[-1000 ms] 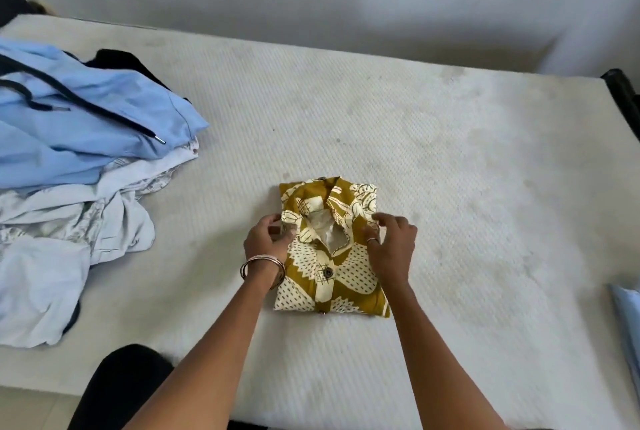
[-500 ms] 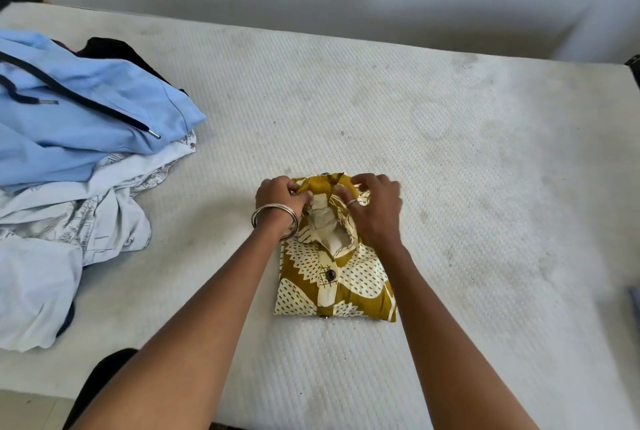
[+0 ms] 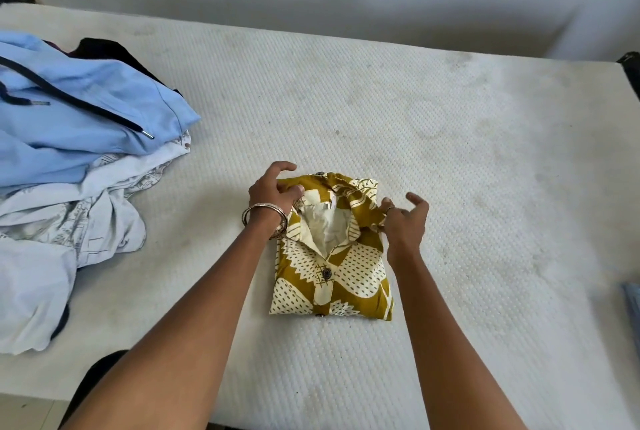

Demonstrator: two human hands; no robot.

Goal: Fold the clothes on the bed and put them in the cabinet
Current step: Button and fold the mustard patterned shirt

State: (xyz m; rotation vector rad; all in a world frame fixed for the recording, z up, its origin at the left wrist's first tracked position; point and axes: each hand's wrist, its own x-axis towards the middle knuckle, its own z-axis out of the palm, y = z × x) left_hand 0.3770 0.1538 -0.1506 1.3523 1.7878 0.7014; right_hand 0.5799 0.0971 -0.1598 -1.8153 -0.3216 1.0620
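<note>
A: Step: folded mustard print shirt [image 3: 332, 256] lies near the bed's [image 3: 450, 152] near edge, centre. Collar is being tidied; left hand [image 3: 273, 192] fingers curled on the collar's left, right hand [image 3: 403, 218] pinching its right side.

B: Next: lifted whole, carried to cabinet. Versus 0.5 s ago: hands spread outward from collar centre. Unfolded pile [image 3: 69, 159] at far left untouched.

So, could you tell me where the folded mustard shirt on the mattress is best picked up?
Probably by its two long side edges, one hand from each side, fingers slid under. The folded mustard shirt lies flat as a neat rectangle, collar away from the person; lifting by the collar would likely undo the folds.
</note>
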